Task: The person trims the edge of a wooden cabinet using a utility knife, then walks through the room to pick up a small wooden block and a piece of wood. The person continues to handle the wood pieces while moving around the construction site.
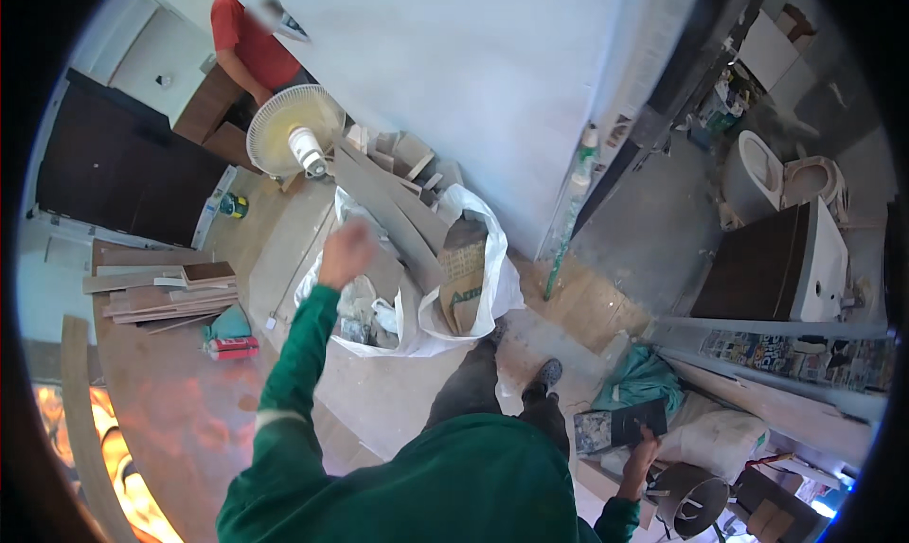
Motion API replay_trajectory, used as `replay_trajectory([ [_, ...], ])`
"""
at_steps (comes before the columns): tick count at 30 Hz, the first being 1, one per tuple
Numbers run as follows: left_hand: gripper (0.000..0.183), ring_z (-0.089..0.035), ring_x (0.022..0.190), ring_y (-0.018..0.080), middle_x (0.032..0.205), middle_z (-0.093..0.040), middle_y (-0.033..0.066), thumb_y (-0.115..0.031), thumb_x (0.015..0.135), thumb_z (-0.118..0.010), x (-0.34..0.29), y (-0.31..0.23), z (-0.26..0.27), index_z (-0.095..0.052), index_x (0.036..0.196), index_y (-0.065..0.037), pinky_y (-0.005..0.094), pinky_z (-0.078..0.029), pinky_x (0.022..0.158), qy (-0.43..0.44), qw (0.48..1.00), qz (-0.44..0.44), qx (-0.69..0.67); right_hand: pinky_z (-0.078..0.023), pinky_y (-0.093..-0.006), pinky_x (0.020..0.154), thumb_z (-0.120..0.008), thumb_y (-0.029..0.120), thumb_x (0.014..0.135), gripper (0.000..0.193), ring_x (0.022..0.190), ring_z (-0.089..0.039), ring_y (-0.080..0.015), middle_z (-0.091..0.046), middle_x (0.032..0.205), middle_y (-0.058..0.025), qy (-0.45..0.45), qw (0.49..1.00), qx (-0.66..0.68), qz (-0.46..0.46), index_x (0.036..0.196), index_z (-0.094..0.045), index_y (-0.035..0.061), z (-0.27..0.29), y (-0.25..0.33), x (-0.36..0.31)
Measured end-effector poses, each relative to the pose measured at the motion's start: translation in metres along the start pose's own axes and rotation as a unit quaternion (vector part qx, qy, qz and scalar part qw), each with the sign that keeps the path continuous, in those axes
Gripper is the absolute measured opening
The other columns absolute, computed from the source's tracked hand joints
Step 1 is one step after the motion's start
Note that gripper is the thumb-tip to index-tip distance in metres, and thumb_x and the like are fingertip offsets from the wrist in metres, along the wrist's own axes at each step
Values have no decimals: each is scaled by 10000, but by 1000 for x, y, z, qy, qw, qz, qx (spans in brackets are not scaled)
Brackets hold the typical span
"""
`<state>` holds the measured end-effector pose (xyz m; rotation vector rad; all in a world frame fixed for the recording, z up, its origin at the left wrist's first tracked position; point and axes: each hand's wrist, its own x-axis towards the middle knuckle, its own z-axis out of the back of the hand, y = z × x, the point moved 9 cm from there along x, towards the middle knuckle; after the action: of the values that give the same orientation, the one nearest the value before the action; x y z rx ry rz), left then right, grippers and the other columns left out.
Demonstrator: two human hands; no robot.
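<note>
My left hand (347,251) is raised over the white sack (417,297) on the floor. It is blurred and looks bunched, but I cannot tell whether that grip holds anything or is just loosely closed. My right hand (642,456) is low at my side, its grip closed on the lower edge of a dark flat panel (636,420) with a patterned tile-like piece (593,432) just beside it.

I judge the step in hand to be work at the sack, with scrap going into it or being sorted there, the left arm busy above its mouth while the right keeps its piece waiting. The next move, as I read it, calls for bringing the dark panel across my body to the sack's mouth and angling it between the boards that already stick out, so it slides in without tearing the thin plastic.

The sack stands open just ahead of my shoes (544,373). Long grey boards (388,202) lean out of it toward the wall, a folded cardboard piece (462,283) stands in its right half, and crumpled plastic and small bits (365,311) fill its left half. A dark bucket (691,505) sits just beside my right hand; what is in it I cannot make out.
</note>
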<state>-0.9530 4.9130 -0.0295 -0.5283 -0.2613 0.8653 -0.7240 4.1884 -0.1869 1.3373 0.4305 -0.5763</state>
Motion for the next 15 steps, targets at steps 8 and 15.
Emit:
replay_trajectory([
  [8,424,-477,1212,344,1178,-571,159,-166,649,-724,132,0,-109,-631,1043,-38,505,-308,1101,99,888,-316,320,-565,-361,760,-658,138,807,307,834,-654,-227,-645,981,-126,1,1000,0,-30,1061,-616,-30,-76,-6,-68],
  [15,287,-533,1076,312,976,-578,121,-67,557,-719,88,32,-53,-605,820,-61,508,-350,1057,97,921,-331,183,-547,-373,783,-641,140,831,273,900,-623,-221,-637,990,-122,-16,998,-65,-8,1040,-634,-35,-85,-11,-82],
])
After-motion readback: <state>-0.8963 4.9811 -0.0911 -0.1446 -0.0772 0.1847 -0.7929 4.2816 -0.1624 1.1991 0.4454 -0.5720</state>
